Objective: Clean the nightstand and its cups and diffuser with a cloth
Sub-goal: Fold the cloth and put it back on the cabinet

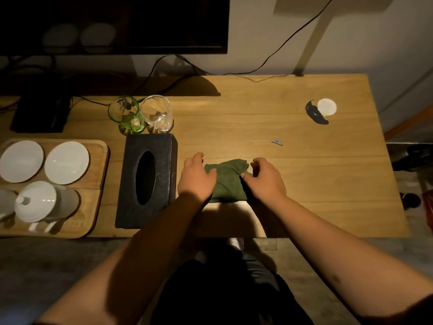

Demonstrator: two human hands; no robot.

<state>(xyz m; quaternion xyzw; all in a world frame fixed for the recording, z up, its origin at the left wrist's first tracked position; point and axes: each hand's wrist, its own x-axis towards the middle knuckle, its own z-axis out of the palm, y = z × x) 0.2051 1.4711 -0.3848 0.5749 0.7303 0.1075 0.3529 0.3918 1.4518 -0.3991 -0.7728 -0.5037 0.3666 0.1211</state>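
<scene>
A dark green cloth [228, 179] lies bunched on the wooden nightstand top [281, 184], near its front edge. My left hand [195, 178] rests on the cloth's left side with curled fingers. My right hand [266, 179] pinches the cloth's right edge between thumb and fingers. Behind and to the left stand two glass cups, a green one [126, 114] and a clear one [158, 113]. A small white round object [326, 107] with a dark curved piece beside it sits at the far right.
A black tissue box [147, 181] stands just left of my left hand. Farther left a wooden tray [98, 184] carries two white saucers and lidded white cups. A dark screen and cables run along the back. A small grey triangle [277, 141] lies on the wood.
</scene>
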